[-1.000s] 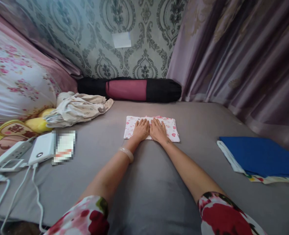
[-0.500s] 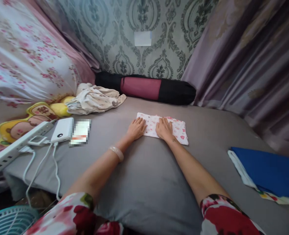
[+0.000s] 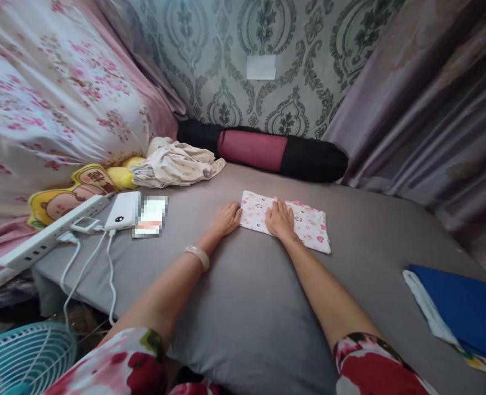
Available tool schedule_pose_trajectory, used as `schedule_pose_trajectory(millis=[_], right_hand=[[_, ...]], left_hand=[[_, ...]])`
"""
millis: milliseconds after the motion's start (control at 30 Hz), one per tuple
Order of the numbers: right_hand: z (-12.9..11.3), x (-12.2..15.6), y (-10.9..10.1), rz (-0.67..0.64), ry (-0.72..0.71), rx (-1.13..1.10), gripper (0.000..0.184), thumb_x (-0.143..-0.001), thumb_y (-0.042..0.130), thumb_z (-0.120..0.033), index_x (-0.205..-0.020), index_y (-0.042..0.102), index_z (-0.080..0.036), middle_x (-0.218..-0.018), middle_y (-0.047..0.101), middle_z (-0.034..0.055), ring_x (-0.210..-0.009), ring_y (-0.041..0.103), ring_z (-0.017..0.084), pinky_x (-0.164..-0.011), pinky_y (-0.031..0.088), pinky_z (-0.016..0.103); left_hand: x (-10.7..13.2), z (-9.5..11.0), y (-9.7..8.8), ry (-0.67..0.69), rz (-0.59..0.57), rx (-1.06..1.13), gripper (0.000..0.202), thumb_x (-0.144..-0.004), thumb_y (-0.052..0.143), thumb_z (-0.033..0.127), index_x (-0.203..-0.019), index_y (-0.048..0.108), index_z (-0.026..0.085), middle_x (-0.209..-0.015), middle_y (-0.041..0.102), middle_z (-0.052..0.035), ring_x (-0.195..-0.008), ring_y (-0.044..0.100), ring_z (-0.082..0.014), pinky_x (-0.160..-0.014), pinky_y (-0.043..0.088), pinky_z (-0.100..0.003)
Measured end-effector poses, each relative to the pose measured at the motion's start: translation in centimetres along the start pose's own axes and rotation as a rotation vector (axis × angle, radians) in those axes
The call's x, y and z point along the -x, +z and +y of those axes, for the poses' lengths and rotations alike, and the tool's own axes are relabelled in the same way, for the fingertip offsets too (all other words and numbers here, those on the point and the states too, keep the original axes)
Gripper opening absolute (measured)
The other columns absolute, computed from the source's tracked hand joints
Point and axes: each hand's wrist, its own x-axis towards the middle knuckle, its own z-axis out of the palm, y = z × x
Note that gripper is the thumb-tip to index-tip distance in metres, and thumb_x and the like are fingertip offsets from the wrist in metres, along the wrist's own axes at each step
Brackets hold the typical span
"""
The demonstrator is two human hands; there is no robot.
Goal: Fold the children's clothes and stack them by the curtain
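A folded white cloth [image 3: 308,222] with pink and red prints lies flat on the grey bed sheet [image 3: 243,307] in front of me. My right hand [image 3: 280,219] rests flat on its middle, fingers stretched out and pointing away from me. At the cloth's left edge is my left hand [image 3: 226,218], laid on the sheet with its fingers extended and their tips at the border of the cloth. Neither hand grips anything. A pale bangle [image 3: 197,258] is on my left wrist.
On the left are a white power strip [image 3: 57,233], a white power bank [image 3: 123,211] with cables, and a crumpled cloth [image 3: 179,164]. A black and maroon roll [image 3: 253,149] lies along the wall. Folded blue fabric [image 3: 461,307] is at right, a teal fan [image 3: 28,356] at lower left.
My left hand has slid off the top of the cloth to its left edge. My right hand stays on the cloth. The whole view has turned slightly left.
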Motion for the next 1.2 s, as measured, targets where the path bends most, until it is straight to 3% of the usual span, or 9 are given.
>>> schedule_pose_trajectory(millis=[333, 533, 733, 1033, 1200], right_hand=[[-1.7, -1.4, -1.1, -0.045, 0.03, -0.013, 0.05, -0.095, 0.028, -0.029, -0.138, 0.045, -0.008, -0.148, 0.041, 0.0177, -0.138, 0.031, 0.03, -0.111, 0.019, 0.052], [-3.7, -1.7, -0.3, -0.049, -0.024, -0.044, 0.052, -0.098, 0.024, -0.032, -0.14, 0.041, -0.007, -0.15, 0.037, 0.0164, -0.14, 0.027, 0.029, -0.113, 0.017, 0.051], [-3.9, -1.3, 0.5, 0.001, -0.023, -0.032, 0.053, -0.098, 0.022, -0.034, -0.14, 0.041, -0.009, -0.15, 0.038, 0.0162, -0.14, 0.027, 0.028, -0.112, 0.016, 0.05], [-4.3, -1.8, 0.1, -0.056, 0.003, -0.055, 0.05, -0.097, 0.026, -0.031, -0.138, 0.044, -0.009, -0.149, 0.04, 0.0165, -0.139, 0.029, 0.029, -0.112, 0.019, 0.052], [-5.9, -2.2, -0.1, -0.04, -0.082, -0.037, 0.05, -0.097, 0.026, -0.029, -0.141, 0.041, -0.011, -0.151, 0.036, 0.015, -0.141, 0.026, 0.028, -0.112, 0.018, 0.052]], left_hand=[[0.1, -0.1, -0.2, -0.026, 0.001, 0.03, 0.033, -0.098, 0.03, 0.032, -0.12, 0.052, 0.019, -0.119, 0.063, -0.0101, -0.114, 0.056, -0.0215, -0.1, 0.042, -0.036], [0.0, 0.0, -0.3, -0.006, 0.012, 0.017, 0.031, -0.098, 0.031, 0.03, -0.116, 0.053, 0.016, -0.113, 0.064, -0.0111, -0.109, 0.059, -0.0216, -0.097, 0.044, -0.035], [0.0, -0.1, -0.1, -0.022, 0.004, -0.002, 0.029, -0.098, 0.032, 0.03, -0.116, 0.053, 0.02, -0.118, 0.063, -0.0092, -0.113, 0.057, -0.0211, -0.099, 0.042, -0.036], [0.0, -0.2, 0.0, -0.014, 0.006, 0.02, 0.029, -0.098, 0.032, 0.028, -0.117, 0.052, 0.019, -0.118, 0.063, -0.0096, -0.113, 0.057, -0.0205, -0.098, 0.042, -0.034], [0.1, 0.0, -0.3, -0.023, 0.006, 0.031, 0.028, -0.097, 0.033, 0.027, -0.115, 0.053, 0.018, -0.115, 0.064, -0.0099, -0.11, 0.058, -0.0203, -0.097, 0.043, -0.034]])
